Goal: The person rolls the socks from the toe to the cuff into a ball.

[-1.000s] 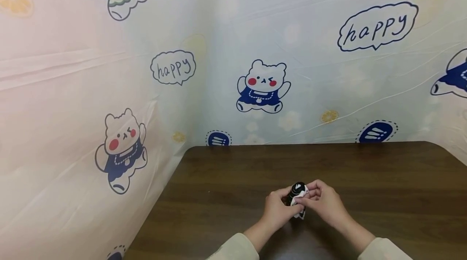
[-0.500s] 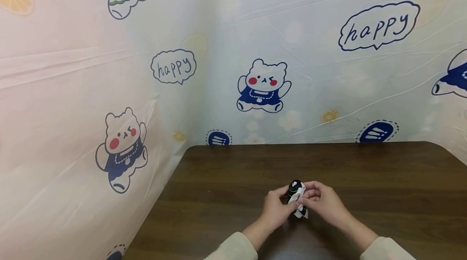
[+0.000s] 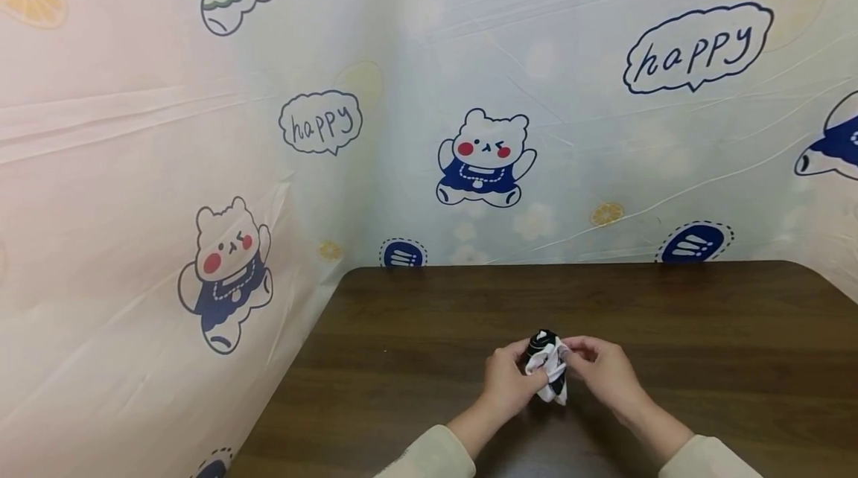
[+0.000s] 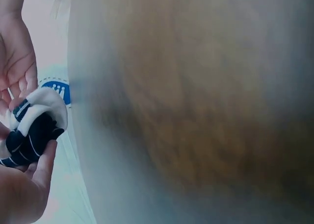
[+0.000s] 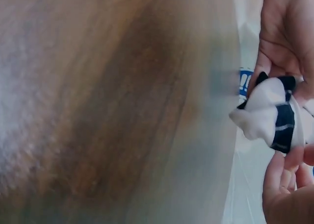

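Note:
A small rolled bundle of black and white sock-like cloth [image 3: 551,370] is held between both hands over the table. Its dark, thin-striped end points away, and loose white fabric is gathered on the near side. My left hand [image 3: 511,383] grips the roll from the left, thumb on the near side and fingers behind. In the left wrist view, the white folds [image 4: 53,105] bulge above the dark part. My right hand [image 3: 602,374] pinches the white edge on the right with thumb and fingertips. Seen from the right wrist, a dark band [image 5: 283,127] crosses the white cloth beside those fingertips.
The dark wooden table [image 3: 415,329] extends around the hands. A pale curtain [image 3: 375,187] printed with bears and "happy" bubbles hangs along its far and left sides. Light sleeves [image 3: 432,456] cover the forearms.
More white fabric shows on the bundle's near side, loosened and spread toward the right. My right hand has shifted slightly right and down, its thumb now farther from the left thumb.

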